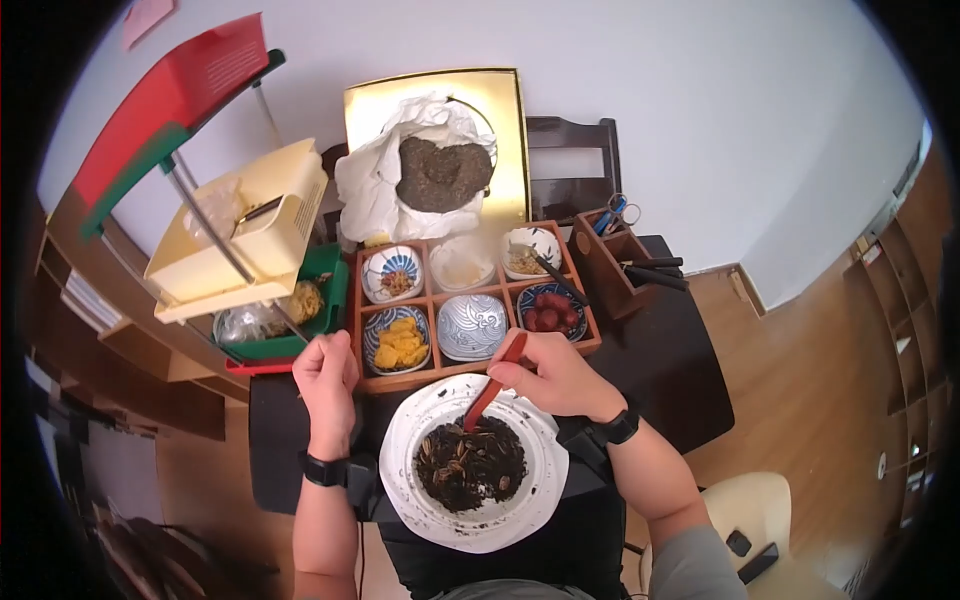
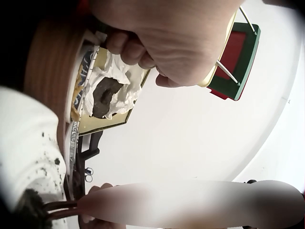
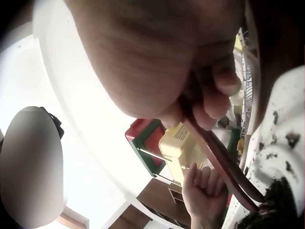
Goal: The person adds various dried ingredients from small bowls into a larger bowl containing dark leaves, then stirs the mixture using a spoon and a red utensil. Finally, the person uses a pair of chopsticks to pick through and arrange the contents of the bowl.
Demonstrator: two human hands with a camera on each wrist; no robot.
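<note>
Red-brown tongs (image 1: 484,402) are pinched in my right hand (image 1: 545,372), their tips down in dark loose leaves (image 1: 470,465) mixed with brown pieces inside a white bowl (image 1: 400,475). The right wrist view shows the two arms of the tongs (image 3: 217,155) close together, tips at the dark material. My left hand (image 1: 328,385) is curled at the left front corner of a wooden compartment tray (image 1: 400,382), with nothing visible in it. In the left wrist view its fingers (image 2: 128,50) are bent toward the palm; whether it touches the tray, I cannot tell.
The tray holds small dishes, including yellow pieces (image 1: 401,345), red fruits (image 1: 550,313) and an empty patterned dish (image 1: 472,328). Behind lies dark material (image 1: 440,175) in white paper. A tiered rack (image 1: 235,240) stands left, a wooden tool holder (image 1: 612,265) right.
</note>
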